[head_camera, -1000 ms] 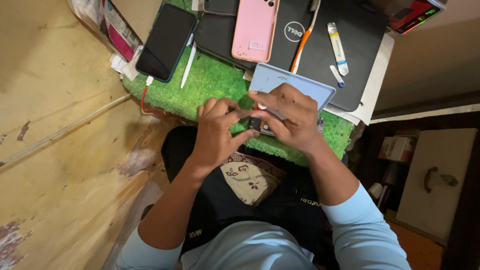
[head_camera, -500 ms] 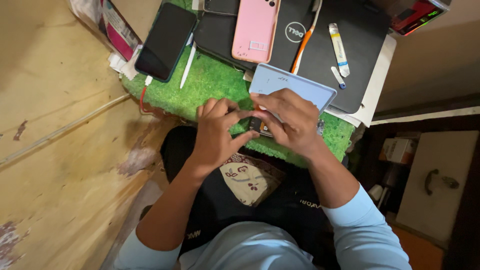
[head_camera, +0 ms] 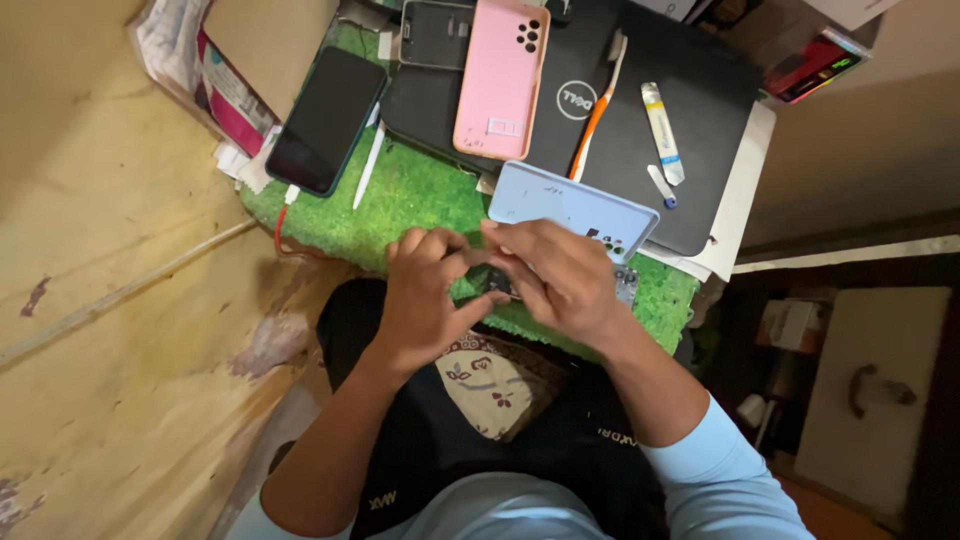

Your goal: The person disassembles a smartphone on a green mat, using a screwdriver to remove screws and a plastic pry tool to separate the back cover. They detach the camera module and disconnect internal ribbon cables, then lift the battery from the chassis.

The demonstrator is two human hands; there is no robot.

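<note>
I see a green grass-like mat (head_camera: 420,195) carrying everything, just beyond where my two hands meet. Directly ahead of that grip, a light blue phone back (head_camera: 570,208) lies on it. Further out rests a closed black laptop (head_camera: 700,130). Off to the left of the grip lie a dark phone (head_camera: 326,120), a white stylus (head_camera: 367,166) and a red cable (head_camera: 283,225).

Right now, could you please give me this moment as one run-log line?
left hand: holding small dark part | right hand: pinching same part | under hands: green mat | behind: pale blue phone back
</note>
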